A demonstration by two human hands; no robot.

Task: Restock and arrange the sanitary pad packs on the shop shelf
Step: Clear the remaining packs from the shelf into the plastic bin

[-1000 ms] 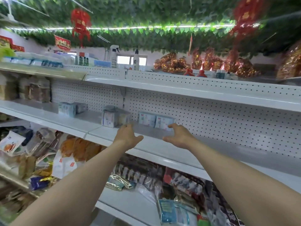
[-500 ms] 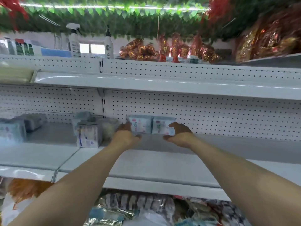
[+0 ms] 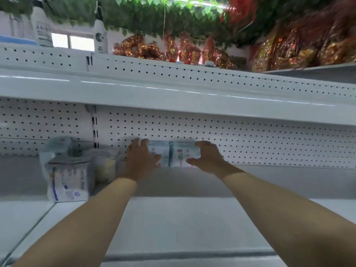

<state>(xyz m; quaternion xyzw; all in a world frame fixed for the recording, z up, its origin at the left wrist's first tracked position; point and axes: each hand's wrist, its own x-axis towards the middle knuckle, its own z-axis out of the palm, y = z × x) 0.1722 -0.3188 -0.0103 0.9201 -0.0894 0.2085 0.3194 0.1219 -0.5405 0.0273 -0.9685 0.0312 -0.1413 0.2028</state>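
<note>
A small shop: a white metal display shelf [image 3: 173,101] backed by perforated panels [image 3: 231,135], packaged goods [image 3: 67,182] stocked below it, gold foil bags [image 3: 138,49] and bottles [image 3: 100,35] above it.

left pack [image 3: 159,153]: left end behind left hand [image 3: 139,160] | right pack [image 3: 182,155]: right end behind right hand [image 3: 207,159] | both prints blurred

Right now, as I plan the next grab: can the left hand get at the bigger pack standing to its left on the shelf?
Probably yes, once it lets go: the left hand grips the left pad pack, and the bigger pack stands beside that forearm with bare shelf in front.
</note>
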